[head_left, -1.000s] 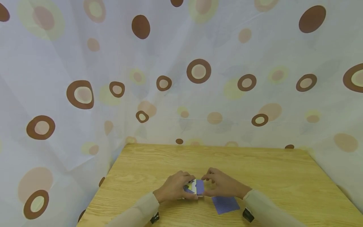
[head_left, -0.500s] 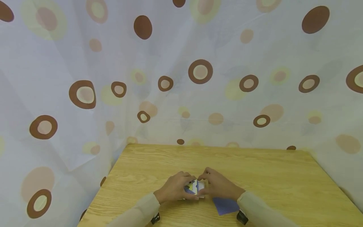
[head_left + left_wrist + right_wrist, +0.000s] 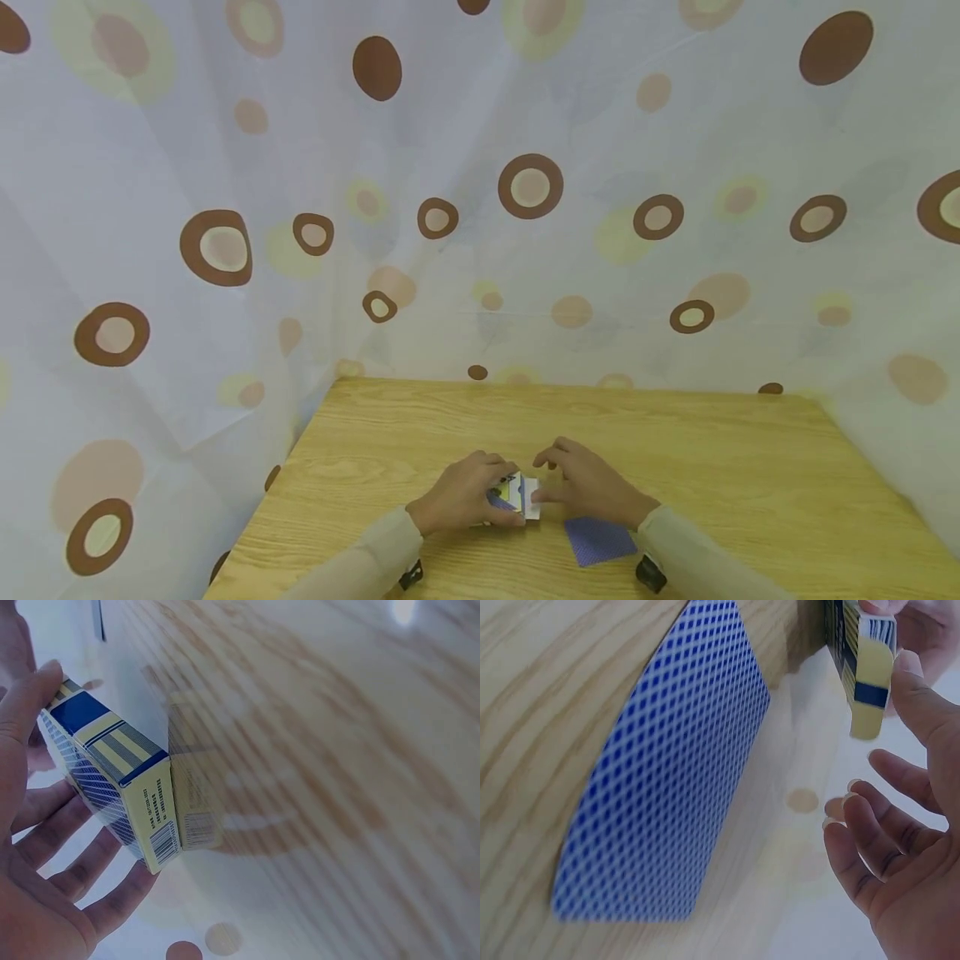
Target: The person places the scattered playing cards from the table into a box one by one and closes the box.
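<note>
My left hand (image 3: 468, 496) holds a playing-card box (image 3: 112, 757) near the tabletop, thumb on one edge and fingers along the other side. The box is cream and dark blue, with a barcode at one end. At its other end a cream flap with a blue band (image 3: 871, 694) sticks out. My right hand (image 3: 592, 485) is at that end, its thumb at or very near the box and its other fingers apart from it, loosely bent. Below this hand a blue-and-white patterned playing card (image 3: 664, 772) lies back up on the table. The inside of the box is mostly hidden.
The wooden table (image 3: 420, 417) extends behind and to both sides of the hands. A white curtain with brown and beige dots (image 3: 450, 125) hangs along its back and sides.
My right hand moved left to the box's end, then drew slightly back to the right. A blue surface showed at that end earlier; now it looks white. The left hand stayed put.
</note>
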A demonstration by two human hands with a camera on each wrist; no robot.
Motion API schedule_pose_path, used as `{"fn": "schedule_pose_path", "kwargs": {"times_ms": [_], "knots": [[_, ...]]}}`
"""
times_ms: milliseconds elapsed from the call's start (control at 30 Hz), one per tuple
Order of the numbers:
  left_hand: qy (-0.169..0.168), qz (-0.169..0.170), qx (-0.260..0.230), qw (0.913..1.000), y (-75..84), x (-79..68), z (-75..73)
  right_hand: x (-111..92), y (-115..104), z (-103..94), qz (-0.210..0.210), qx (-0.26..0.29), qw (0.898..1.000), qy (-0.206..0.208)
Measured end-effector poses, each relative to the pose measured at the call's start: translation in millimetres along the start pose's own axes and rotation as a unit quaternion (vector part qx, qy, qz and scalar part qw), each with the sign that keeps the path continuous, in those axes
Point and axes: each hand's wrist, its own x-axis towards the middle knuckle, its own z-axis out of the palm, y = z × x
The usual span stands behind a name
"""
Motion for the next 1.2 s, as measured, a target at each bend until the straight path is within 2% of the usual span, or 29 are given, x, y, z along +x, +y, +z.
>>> {"fn": "schedule_pose_path", "kwargs": {"times_ms": [200,367,600,700,933,1200], "knots": [[-0.004,-0.003,0.002,1.0,-0.5,-0.8,-1.1,-20,16,-17.9,0.002,-0.002,1.0,0.004],[-0.002,0.002,0.003,1.0,-0.1,-1.9,-2.5,-39,26,-29.8,0.021,0.008,1.0,-0.022],[0.006,0.012,0.007,0.9999,-0.1,-2.8,-1.7,-63,39,-34.6,-0.012,-0.008,0.998,-0.064],[0.007,0.016,0.007,0.9998,-1.6,-1.9,-0.7,-71,41,-35.3,-0.011,-0.002,0.997,-0.073],[0.003,0.01,-0.006,0.9999,-0.4,-1.7,-2.3,-81,43,-37.6,-0.012,-0.002,0.997,-0.071],[0.0,0.009,-0.001,1.0,0.2,-2.5,-0.9,-86,45,-38.8,0.003,0.023,0.995,-0.096]]}}
